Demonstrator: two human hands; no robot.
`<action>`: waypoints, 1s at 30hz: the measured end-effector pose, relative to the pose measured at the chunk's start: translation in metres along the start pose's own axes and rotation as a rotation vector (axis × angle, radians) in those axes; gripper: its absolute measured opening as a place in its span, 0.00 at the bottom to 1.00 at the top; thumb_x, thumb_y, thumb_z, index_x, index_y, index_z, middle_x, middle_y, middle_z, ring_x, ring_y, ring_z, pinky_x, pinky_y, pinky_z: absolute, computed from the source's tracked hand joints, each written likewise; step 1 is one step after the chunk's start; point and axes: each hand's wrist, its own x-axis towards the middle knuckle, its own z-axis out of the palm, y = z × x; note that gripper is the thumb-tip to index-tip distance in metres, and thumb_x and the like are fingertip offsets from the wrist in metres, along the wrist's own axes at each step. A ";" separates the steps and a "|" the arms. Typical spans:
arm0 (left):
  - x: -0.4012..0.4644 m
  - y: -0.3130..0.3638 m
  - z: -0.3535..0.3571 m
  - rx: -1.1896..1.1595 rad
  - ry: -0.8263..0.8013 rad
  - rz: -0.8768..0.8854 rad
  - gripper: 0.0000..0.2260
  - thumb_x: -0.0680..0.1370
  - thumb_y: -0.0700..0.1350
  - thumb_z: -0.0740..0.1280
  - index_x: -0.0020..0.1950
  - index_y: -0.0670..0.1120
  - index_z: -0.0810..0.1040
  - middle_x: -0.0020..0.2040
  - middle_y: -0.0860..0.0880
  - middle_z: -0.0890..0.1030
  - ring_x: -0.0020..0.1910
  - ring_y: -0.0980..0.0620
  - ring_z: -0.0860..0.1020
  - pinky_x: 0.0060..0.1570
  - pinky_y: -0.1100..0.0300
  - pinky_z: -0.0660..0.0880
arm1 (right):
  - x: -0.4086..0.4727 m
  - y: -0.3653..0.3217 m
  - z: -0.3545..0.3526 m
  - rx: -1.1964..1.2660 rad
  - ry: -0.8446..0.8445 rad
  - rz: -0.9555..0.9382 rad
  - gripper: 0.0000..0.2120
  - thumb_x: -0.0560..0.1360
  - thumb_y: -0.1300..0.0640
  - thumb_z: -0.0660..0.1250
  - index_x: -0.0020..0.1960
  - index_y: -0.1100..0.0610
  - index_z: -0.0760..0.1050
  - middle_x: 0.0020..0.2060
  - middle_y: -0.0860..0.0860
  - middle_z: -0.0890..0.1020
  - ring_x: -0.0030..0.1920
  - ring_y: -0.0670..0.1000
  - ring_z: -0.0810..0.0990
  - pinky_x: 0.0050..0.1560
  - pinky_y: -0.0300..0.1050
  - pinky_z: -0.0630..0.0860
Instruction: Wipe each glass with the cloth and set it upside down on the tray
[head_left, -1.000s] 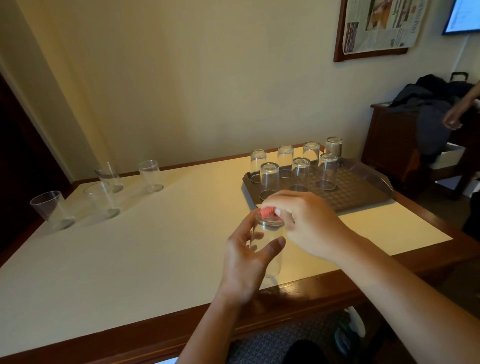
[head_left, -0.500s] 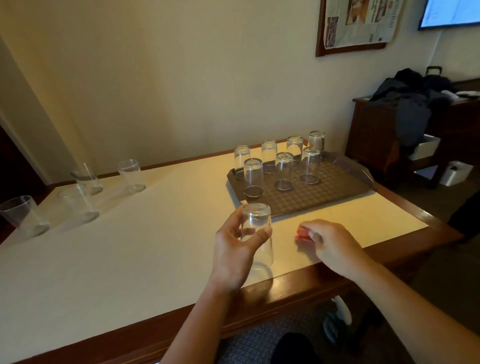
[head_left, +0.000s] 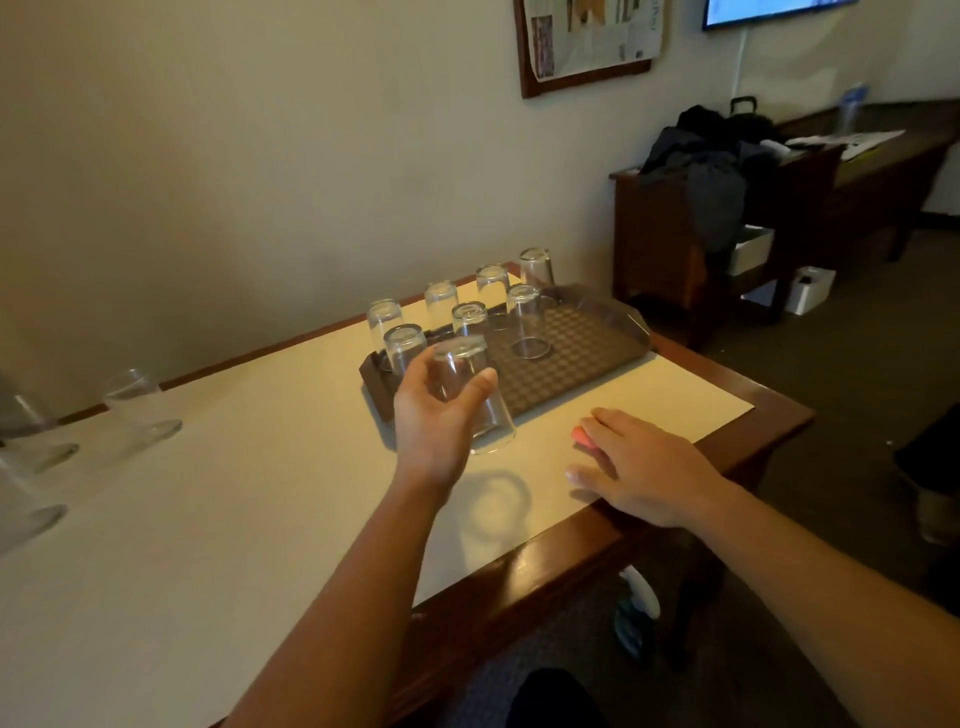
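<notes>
The left hand (head_left: 436, 415) grips a clear, smooth glass (head_left: 475, 397) held upside down and tilted, its thick base uppermost and its wider flared rim lowest, thumb on one side and fingers curled round the far side; the glass hangs in the air above the near left corner of the tray (head_left: 582, 353), clear of the table (head_left: 208, 519), and throws a soft ring-shaped shadow on the pale surface below; the right hand (head_left: 644, 467) lies flat with its fingers stretched out and relaxed, palm down on the table near its right edge, covering most of a pink cloth (head_left: 581, 435) of which only a small rounded corner peeps out by the fingers; the tray is a dark brown rectangle with a raised rim and a fine chequered, grid-like texture, and seven tumblers (head_left: 524, 317) stand on it bottoms up, four along the back and three in front, all plain, tapered and transparent; the table has a matt cream top framed by a glossy dark wooden border; at the far left several more clear glasses (head_left: 137, 405) stand upright, well apart from the tray, blurred at the picture's edge; on the wall hangs a dark wooden frame (head_left: 587, 78) with printed paper in it; dark clothing (head_left: 711, 161) is heaped on a wooden cabinet to the right
</notes>
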 end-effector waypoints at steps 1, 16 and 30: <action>0.009 0.000 0.009 0.016 0.005 0.008 0.21 0.77 0.44 0.77 0.69 0.46 0.77 0.56 0.52 0.85 0.57 0.53 0.84 0.60 0.44 0.82 | 0.002 0.011 -0.003 -0.004 0.000 0.034 0.36 0.77 0.29 0.50 0.79 0.48 0.55 0.79 0.47 0.58 0.77 0.50 0.58 0.73 0.51 0.64; 0.125 -0.053 0.155 0.138 -0.069 0.008 0.25 0.74 0.43 0.80 0.66 0.50 0.71 0.61 0.49 0.78 0.61 0.48 0.79 0.62 0.45 0.81 | 0.034 0.096 -0.018 -0.018 0.020 0.175 0.39 0.75 0.26 0.52 0.79 0.45 0.53 0.79 0.47 0.55 0.77 0.50 0.57 0.74 0.53 0.61; 0.128 -0.040 0.180 0.820 -0.224 0.325 0.39 0.79 0.51 0.74 0.84 0.48 0.58 0.82 0.46 0.64 0.79 0.44 0.66 0.73 0.46 0.70 | 0.032 0.095 -0.015 -0.033 0.080 0.173 0.40 0.75 0.27 0.52 0.79 0.47 0.52 0.79 0.47 0.57 0.78 0.51 0.57 0.73 0.51 0.61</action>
